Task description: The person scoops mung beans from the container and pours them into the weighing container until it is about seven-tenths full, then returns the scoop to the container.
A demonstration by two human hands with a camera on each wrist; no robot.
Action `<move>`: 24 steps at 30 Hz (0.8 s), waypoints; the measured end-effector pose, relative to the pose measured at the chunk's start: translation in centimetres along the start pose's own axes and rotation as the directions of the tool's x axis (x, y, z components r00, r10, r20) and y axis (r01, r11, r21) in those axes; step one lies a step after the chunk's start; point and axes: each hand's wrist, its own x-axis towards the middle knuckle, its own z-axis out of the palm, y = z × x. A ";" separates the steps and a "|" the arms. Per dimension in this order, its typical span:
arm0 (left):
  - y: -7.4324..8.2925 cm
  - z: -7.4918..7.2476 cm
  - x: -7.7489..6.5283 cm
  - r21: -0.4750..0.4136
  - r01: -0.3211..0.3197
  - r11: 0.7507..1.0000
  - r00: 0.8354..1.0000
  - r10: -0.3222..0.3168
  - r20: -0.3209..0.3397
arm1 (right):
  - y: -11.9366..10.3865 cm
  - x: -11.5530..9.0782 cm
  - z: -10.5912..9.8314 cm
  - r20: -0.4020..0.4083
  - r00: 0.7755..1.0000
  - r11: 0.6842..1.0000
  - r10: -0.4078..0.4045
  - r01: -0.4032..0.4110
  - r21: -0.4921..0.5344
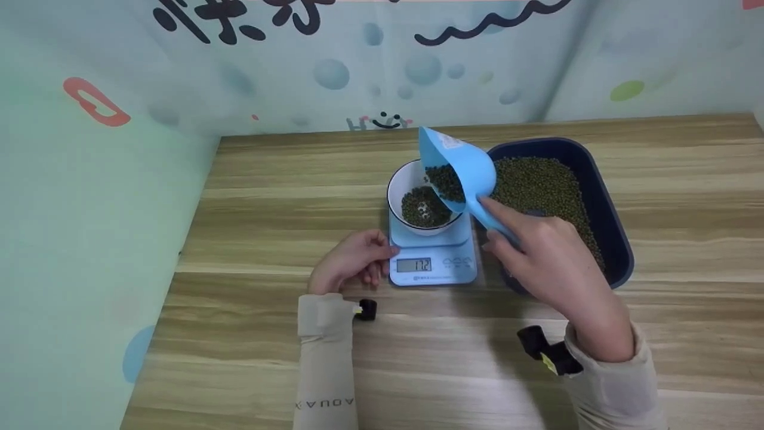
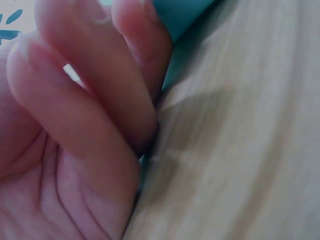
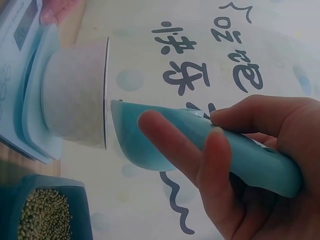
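A light-blue scoop (image 1: 471, 167), its cupped end loaded with small dark green beans, tilts over the right rim of a white bowl (image 1: 406, 179). My right hand (image 1: 552, 263) grips its handle, the index finger extended along it. Inside the bowl lies a layer of the same beans (image 1: 418, 209), with part of the bottom showing through. The bowl stands on a light-blue kitchen scale (image 1: 433, 272) whose display seems to read 17.2. At the scale's left edge my left hand (image 1: 352, 257) holds on with curled fingers (image 2: 95, 135), one fingertip over the top edge.
A dark blue tub (image 1: 621, 263) of green beans (image 1: 540, 185) stands right of the scale, partly behind the right hand and forearm. Beyond the wooden table (image 1: 250, 328) hangs a printed curtain (image 1: 286, 89), which continues along the left side.
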 end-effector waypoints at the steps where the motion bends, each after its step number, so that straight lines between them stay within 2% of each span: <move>1: 0.0 0.0 0.0 -0.004 -0.002 1.000 1.000 0.002 0.000 | 0.0 0.0 0.0 -0.004 1.000 1.000 -0.006 0.006 -0.002; 24: 0.0 0.0 0.1 0.012 0.003 1.000 1.000 -0.003 0.001 | 0.1 0.1 0.3 -0.019 1.000 0.999 -0.024 0.024 -0.030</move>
